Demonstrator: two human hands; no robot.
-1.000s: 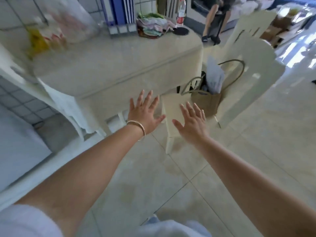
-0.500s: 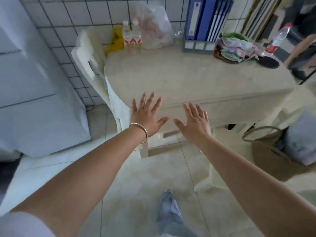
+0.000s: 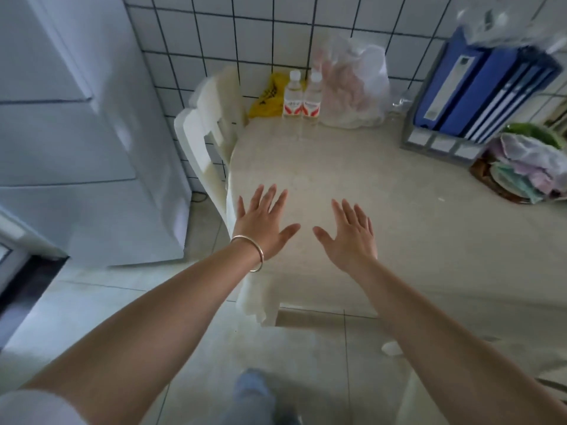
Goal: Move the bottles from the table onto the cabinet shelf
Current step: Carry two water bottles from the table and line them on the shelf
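Both hands are out over the near edge of the table [image 3: 399, 194], palms down, holding nothing. The left hand [image 3: 260, 222] has its fingers spread wide, bracelet [image 3: 254, 253] on the wrist; the right hand [image 3: 349, 237] is fanned open the same way.

The two bottles [image 3: 302, 96] stand upright at the far edge of the table, close to the far left corner, against the tiled wall [image 3: 245, 32]. They are touching each other, side by side, well apart from both hands.

Here's the trouble I see. They are packed in tight: a yellow bag [image 3: 267, 96] just to their left, a clear plastic bag [image 3: 352, 87] pressing in on the right. Reach for one and the knuckles may nudge its twin, and a tall, narrow bottle like that looks easy to tip. The plastic bag could snag on fingers and drag along too.

The chair [image 3: 202, 130] sits tucked against the table's left edge, right under the reach line, so an elbow or hip may catch it. The blue binders [image 3: 478, 84] at the far right look safely clear.

No shelf is in view, so the carry means a turn, where a loose grip could let a bottle slip.
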